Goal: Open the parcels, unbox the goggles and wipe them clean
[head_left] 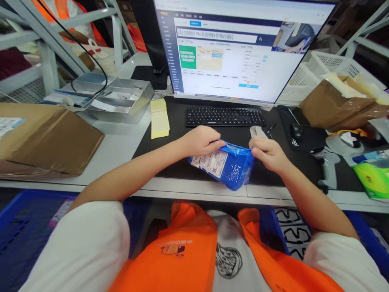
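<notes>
A blue plastic bag (234, 166) with a white printed label (211, 161) lies on the black desk mat (170, 154) in front of the keyboard (224, 117). My left hand (200, 140) pinches the bag's top left edge. My right hand (267, 152) grips its top right corner, fingers closed. A small grey tool (257, 130) sits just behind my right hand.
A monitor (234, 48) stands behind the keyboard. A cardboard box (45, 138) and a metal tray (121, 99) are at left, with a yellow sheet (159, 118). A mouse (296, 130), a scanner gun (328, 166), brown paper bags (334, 101) and a white basket (331, 65) are at right.
</notes>
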Tool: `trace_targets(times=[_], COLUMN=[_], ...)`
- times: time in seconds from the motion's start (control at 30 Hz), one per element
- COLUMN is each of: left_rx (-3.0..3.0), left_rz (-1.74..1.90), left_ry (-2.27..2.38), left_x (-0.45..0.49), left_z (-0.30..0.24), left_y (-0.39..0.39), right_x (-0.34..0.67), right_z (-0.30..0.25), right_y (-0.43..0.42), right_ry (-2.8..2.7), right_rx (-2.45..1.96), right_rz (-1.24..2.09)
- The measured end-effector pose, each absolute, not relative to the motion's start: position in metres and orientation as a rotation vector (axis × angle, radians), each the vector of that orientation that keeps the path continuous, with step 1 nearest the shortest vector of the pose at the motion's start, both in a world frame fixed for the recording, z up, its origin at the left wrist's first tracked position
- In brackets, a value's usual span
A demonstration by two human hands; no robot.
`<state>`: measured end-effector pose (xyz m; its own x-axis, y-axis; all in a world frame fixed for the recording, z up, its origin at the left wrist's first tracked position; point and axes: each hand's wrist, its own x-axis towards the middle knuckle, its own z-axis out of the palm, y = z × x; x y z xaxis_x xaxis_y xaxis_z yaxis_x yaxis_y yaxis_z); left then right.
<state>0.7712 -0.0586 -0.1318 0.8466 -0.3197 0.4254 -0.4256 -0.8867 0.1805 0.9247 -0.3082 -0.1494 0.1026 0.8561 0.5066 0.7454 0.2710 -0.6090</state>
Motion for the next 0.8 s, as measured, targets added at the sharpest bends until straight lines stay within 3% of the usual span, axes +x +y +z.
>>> trace_targets(times=[0.13,0.3,0.5,0.8], left_rx=[2.756,2.918,3.207,3.100], left_rz=[0.716,0.851,0.839,0.742], left_ry=[-0.312,-0.613,-0.725,-1.130], left_x=[0.807,0.811,0.798,0.773], left_z=[-0.133,-0.129,-0.120,-0.113], left_y=[-0.072,-0.094,-0.113,-0.103], right_x=[0.921,0.912,0.921,0.907], right_z=[-0.124,-0.121,-0.140,-0.127], right_y=[-0.299,-0.289,-0.283,-0.294], right_ry=[-1.595,-1.651,-1.796,-2.135], right_rx=[-1.724,-2.084,-1.851,-1.365], right_rz=[0.173,-0.123,-0.358,-0.811])
